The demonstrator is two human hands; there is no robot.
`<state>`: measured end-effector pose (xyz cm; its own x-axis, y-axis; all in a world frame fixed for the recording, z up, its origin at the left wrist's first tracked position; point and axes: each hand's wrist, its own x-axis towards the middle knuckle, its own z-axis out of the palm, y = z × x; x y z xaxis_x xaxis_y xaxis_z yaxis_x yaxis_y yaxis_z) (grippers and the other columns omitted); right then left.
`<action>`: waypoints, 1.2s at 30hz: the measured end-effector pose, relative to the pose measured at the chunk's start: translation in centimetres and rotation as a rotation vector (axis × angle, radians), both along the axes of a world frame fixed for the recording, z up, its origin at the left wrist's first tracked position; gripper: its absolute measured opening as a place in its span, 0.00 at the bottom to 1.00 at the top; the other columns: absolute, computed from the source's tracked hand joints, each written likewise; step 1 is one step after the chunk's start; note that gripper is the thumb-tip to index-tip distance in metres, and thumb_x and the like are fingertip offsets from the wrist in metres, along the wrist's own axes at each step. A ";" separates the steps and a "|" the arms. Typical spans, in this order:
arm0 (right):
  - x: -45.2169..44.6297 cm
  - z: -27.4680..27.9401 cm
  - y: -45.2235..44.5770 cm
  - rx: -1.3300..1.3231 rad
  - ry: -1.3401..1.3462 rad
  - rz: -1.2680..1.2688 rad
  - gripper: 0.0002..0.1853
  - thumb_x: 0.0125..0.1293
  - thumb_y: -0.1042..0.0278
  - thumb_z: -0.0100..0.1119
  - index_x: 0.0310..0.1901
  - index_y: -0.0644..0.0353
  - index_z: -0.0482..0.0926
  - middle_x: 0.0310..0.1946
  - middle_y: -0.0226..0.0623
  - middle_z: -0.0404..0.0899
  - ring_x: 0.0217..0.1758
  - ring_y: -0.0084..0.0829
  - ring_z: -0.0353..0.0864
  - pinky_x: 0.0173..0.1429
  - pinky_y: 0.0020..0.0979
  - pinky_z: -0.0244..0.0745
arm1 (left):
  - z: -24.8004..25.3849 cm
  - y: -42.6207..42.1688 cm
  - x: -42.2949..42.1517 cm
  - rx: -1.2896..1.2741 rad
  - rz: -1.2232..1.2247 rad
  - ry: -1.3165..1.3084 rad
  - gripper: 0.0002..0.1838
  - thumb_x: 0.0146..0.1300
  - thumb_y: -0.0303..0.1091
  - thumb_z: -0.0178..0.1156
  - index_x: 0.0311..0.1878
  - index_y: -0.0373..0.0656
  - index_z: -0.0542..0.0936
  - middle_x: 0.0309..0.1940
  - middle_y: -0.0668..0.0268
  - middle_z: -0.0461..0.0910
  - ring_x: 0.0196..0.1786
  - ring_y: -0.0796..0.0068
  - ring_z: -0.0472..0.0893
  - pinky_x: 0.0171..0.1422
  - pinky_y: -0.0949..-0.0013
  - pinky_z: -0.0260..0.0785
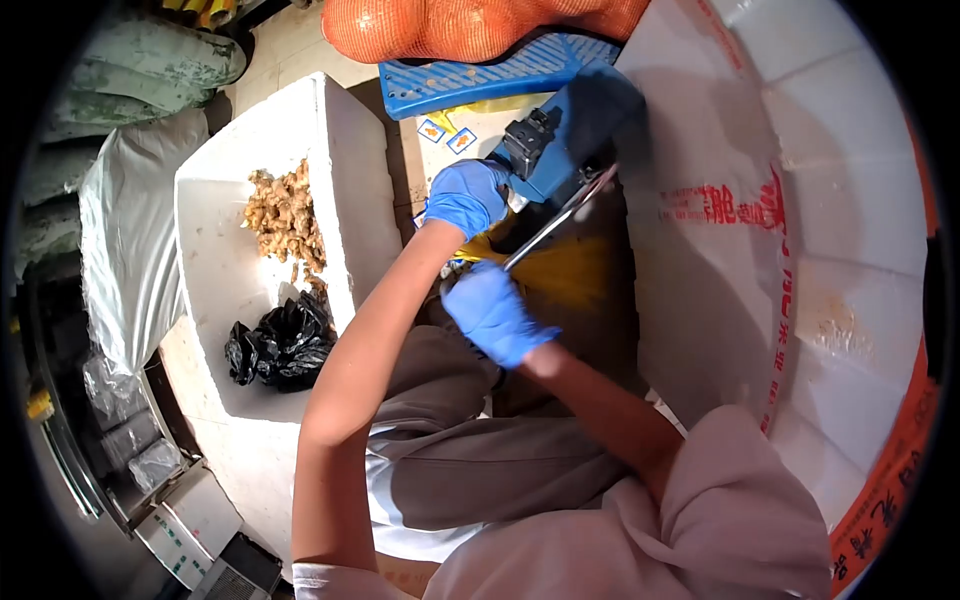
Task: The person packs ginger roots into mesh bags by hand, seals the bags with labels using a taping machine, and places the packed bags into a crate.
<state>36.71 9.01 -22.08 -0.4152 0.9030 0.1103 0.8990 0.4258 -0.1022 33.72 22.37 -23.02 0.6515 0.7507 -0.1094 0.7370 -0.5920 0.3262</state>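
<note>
Both my hands wear blue gloves. My left hand (468, 197) is closed at the near end of a blue dustpan-like piece (572, 130) with a black fitting (528, 142); its fingertips are partly hidden. Below it, my right hand (497, 316) is wrapped round the lower end of a shiny metal rod (556, 223). The rod slants up and right toward the blue piece. Beside it, yellow strands like broom bristles (565, 270) are smeared by motion.
On my left stands a white foam box (362, 190) with ginger (287, 215) and a black plastic bag (285, 342). A white wall-like foam surface (690, 260) with red print is on my right. Ahead are orange net sacks (480, 28) and a blue plastic stool or crate (440, 85).
</note>
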 end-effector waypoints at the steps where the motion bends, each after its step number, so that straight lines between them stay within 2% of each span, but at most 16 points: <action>1: 2.4 2.8 0.9 0.070 0.310 -0.092 0.06 0.41 0.71 0.51 0.24 0.56 0.75 0.14 0.35 0.71 0.20 0.33 0.72 0.30 0.32 0.64 | -0.1 -0.1 -0.1 0.007 0.001 -0.001 0.11 0.42 0.34 0.53 0.32 0.48 0.78 0.27 0.57 0.76 0.30 0.55 0.75 0.35 0.62 0.68; 7: 7.5 7.2 0.3 0.288 0.521 -0.134 0.25 0.40 0.74 0.54 0.46 0.62 0.71 0.41 0.40 0.69 0.45 0.37 0.67 0.51 0.35 0.63 | 0.3 -2.4 0.7 -0.021 0.042 -0.158 0.06 0.40 0.29 0.52 0.25 0.45 0.77 0.23 0.58 0.76 0.28 0.58 0.76 0.31 0.62 0.68; 8: 8.3 7.5 -0.5 0.114 0.593 -0.229 0.30 0.43 0.73 0.56 0.53 0.63 0.65 0.47 0.40 0.66 0.51 0.38 0.64 0.55 0.35 0.60 | 0.2 -3.6 0.6 -0.035 0.101 -0.267 0.06 0.39 0.28 0.52 0.24 0.45 0.76 0.22 0.58 0.75 0.28 0.58 0.76 0.30 0.63 0.68; 11: 10.3 4.0 -2.0 0.347 0.781 -0.314 0.28 0.49 0.68 0.56 0.53 0.66 0.64 0.49 0.40 0.65 0.52 0.39 0.63 0.56 0.34 0.58 | -0.6 -6.1 0.4 0.010 -0.093 -0.545 0.03 0.39 0.24 0.50 0.20 0.43 0.71 0.17 0.57 0.71 0.23 0.56 0.72 0.26 0.63 0.65; 12: 10.6 2.6 -3.3 0.257 0.876 -0.442 0.26 0.52 0.64 0.55 0.53 0.65 0.64 0.49 0.40 0.65 0.52 0.37 0.64 0.56 0.33 0.57 | 0.5 -7.0 0.2 -0.049 -0.009 -0.367 0.02 0.42 0.25 0.51 0.23 0.42 0.73 0.18 0.60 0.73 0.24 0.62 0.74 0.27 0.68 0.66; 14: 11.4 -1.6 -5.9 0.161 0.966 -0.570 0.26 0.55 0.60 0.54 0.52 0.64 0.64 0.50 0.39 0.65 0.53 0.35 0.64 0.57 0.32 0.56 | -2.5 -9.0 -0.6 -0.231 0.168 -0.570 0.04 0.45 0.22 0.50 0.26 0.39 0.74 0.20 0.63 0.75 0.25 0.68 0.76 0.28 0.71 0.67; 16: 12.4 -7.2 -8.5 -0.496 1.908 -1.152 0.23 0.57 0.52 0.52 0.48 0.61 0.69 0.46 0.36 0.71 0.48 0.27 0.69 0.53 0.28 0.61 | -5.0 -11.1 -1.7 -0.377 0.181 -0.656 0.08 0.47 0.14 0.49 0.29 0.35 0.73 0.23 0.67 0.74 0.27 0.78 0.74 0.30 0.75 0.66; 18: 14.4 -12.3 -10.5 -0.688 1.894 -1.233 0.22 0.58 0.50 0.49 0.46 0.59 0.71 0.42 0.33 0.73 0.45 0.24 0.71 0.51 0.26 0.63 | -1.9 -12.4 -2.1 -1.181 0.366 -1.075 0.07 0.48 0.16 0.48 0.30 0.36 0.73 0.22 0.68 0.72 0.26 0.80 0.72 0.30 0.76 0.65; 20: 14.7 -12.6 -11.4 -0.885 1.873 -1.302 0.22 0.59 0.47 0.47 0.44 0.57 0.73 0.38 0.31 0.75 0.42 0.20 0.73 0.49 0.23 0.65 | 2.6 -13.3 -2.8 -1.323 0.279 -0.963 0.06 0.49 0.19 0.48 0.31 0.35 0.71 0.21 0.66 0.71 0.24 0.79 0.69 0.29 0.78 0.62; 22: 13.4 -9.1 -10.8 -1.147 2.224 -1.152 0.23 0.60 0.45 0.44 0.42 0.58 0.74 0.32 0.30 0.77 0.36 0.21 0.74 0.45 0.21 0.67 | 6.1 -14.8 -3.4 -1.464 0.332 -1.123 0.04 0.48 0.22 0.52 0.30 0.35 0.71 0.20 0.66 0.70 0.23 0.78 0.69 0.30 0.78 0.61; 25: 11.6 -2.3 -8.7 -1.344 1.925 -0.876 0.25 0.60 0.45 0.42 0.43 0.60 0.74 0.36 0.31 0.76 0.39 0.21 0.73 0.46 0.20 0.66 | 12.5 -16.1 -4.4 -1.628 0.375 -1.238 0.09 0.47 0.29 0.57 0.29 0.36 0.69 0.20 0.66 0.69 0.22 0.76 0.69 0.28 0.75 0.61; 26: 9.8 0.6 -7.9 -1.470 2.154 -0.702 0.24 0.63 0.48 0.40 0.46 0.62 0.72 0.39 0.31 0.75 0.40 0.20 0.72 0.49 0.21 0.65 | 13.5 -16.5 -5.1 -1.716 0.319 -1.405 0.10 0.46 0.29 0.57 0.30 0.36 0.69 0.20 0.66 0.68 0.22 0.73 0.69 0.27 0.74 0.60; 29: 8.2 3.0 -8.1 -1.394 1.852 -0.204 0.22 0.65 0.54 0.39 0.50 0.64 0.68 0.43 0.33 0.73 0.44 0.21 0.70 0.52 0.22 0.63 | 18.0 -16.0 -6.5 -1.616 -0.037 -1.710 0.12 0.50 0.31 0.57 0.36 0.37 0.69 0.27 0.63 0.70 0.26 0.73 0.72 0.32 0.73 0.63; 32: 7.4 6.2 -7.6 -1.335 1.703 -0.013 0.22 0.65 0.55 0.40 0.50 0.64 0.68 0.44 0.34 0.72 0.45 0.22 0.69 0.52 0.23 0.63 | 22.8 -17.3 -8.8 -1.438 0.249 -1.833 0.13 0.50 0.31 0.57 0.37 0.37 0.68 0.31 0.63 0.69 0.32 0.70 0.72 0.34 0.70 0.65; 34: 7.1 8.1 -7.3 -1.294 1.634 0.072 0.22 0.65 0.55 0.40 0.51 0.65 0.67 0.44 0.35 0.72 0.45 0.23 0.69 0.52 0.23 0.63 | 23.9 -17.1 -9.6 -1.378 0.003 -1.838 0.15 0.51 0.33 0.57 0.39 0.35 0.68 0.31 0.63 0.71 0.31 0.73 0.72 0.32 0.71 0.65; 36: 6.4 9.3 -7.2 -1.258 1.585 0.126 0.22 0.64 0.55 0.40 0.51 0.65 0.66 0.44 0.35 0.71 0.46 0.23 0.69 0.53 0.23 0.63 | 26.2 -18.2 -10.3 -1.360 0.116 -1.805 0.14 0.51 0.32 0.56 0.37 0.35 0.67 0.27 0.64 0.71 0.27 0.74 0.72 0.30 0.73 0.64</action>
<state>43.06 1.78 -12.82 -0.6576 0.7333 -0.1730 -0.2852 -0.4548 -0.8437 23.45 4.22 3.17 0.6022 0.7974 0.0389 -0.6926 0.4975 0.5223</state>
